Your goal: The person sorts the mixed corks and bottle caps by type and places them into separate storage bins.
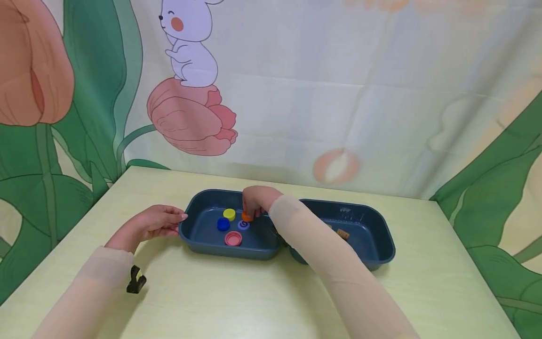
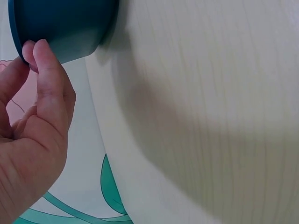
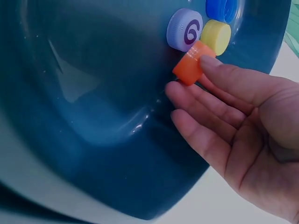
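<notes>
My left hand (image 1: 154, 222) pinches the left rim of a dark blue tray (image 1: 230, 253) between thumb and fingers; the left wrist view shows this grip on the tray's edge (image 2: 70, 28). Inside that tray my right hand (image 1: 259, 199) holds an orange bottle cap (image 3: 191, 64), tilted between thumb and fingers. Close to it are a lilac cap (image 3: 183, 30) with a dark mark, a yellow cap (image 3: 217, 37) and a blue cap (image 1: 223, 224). A pink cap (image 1: 233, 238) lies hollow side up nearer the tray's front wall.
A second dark blue tray (image 1: 372, 235) stands to the right, partly behind my right forearm, with small brown cork-like pieces (image 1: 343, 234) in it. A black and yellow object (image 1: 136, 280) is by my left sleeve. A printed curtain (image 1: 275, 117) hangs behind the table (image 1: 190, 292).
</notes>
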The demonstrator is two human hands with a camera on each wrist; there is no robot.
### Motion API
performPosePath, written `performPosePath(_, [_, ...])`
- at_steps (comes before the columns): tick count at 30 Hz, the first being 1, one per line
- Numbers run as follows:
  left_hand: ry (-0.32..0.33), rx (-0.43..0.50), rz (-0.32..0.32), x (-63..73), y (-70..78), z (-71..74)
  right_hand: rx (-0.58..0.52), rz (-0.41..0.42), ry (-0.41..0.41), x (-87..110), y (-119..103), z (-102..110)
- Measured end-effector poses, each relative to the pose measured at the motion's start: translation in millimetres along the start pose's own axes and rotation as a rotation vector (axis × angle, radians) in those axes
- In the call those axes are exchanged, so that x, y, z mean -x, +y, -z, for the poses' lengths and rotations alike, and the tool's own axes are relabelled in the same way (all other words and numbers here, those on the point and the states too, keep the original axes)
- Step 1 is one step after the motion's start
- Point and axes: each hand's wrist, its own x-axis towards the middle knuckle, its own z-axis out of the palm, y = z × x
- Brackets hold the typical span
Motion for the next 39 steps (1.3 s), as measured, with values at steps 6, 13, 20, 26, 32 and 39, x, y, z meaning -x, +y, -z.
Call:
performPosePath(6, [0.002, 0.004, 0.005, 0.3, 1.1, -0.1, 0.027, 0.0, -0.01, 0.4, -1.8, 0.0])
performPosePath(13, [0.0, -0.005, 0.004, -0.3, -1.0, -0.2, 0.031, -0.014, -0.025, 1.4, -3.3, -0.8])
performPosePath(20, [0.008, -0.011, 0.015, -2.8, -2.5, 1.2, 0.031, -0.034, -0.041, -1.8, -1.6, -0.5])
performPosePath(26, [0.01, -0.002, 0.008, -2.3, -2.1, 0.8, 0.011, -0.024, -0.044, -2.0, -0.2, -0.5])
performPosePath(32, [0.007, -0.002, 0.004, -1.9, -1.5, 1.3, 0.018, -0.011, -0.052, -0.4, 0.9, 1.6])
performPosePath(39, [0.004, -0.003, -0.002, -0.7, -2.1, 0.0, 0.007, 0.051, -0.024, 15.4, 5.9, 8.5])
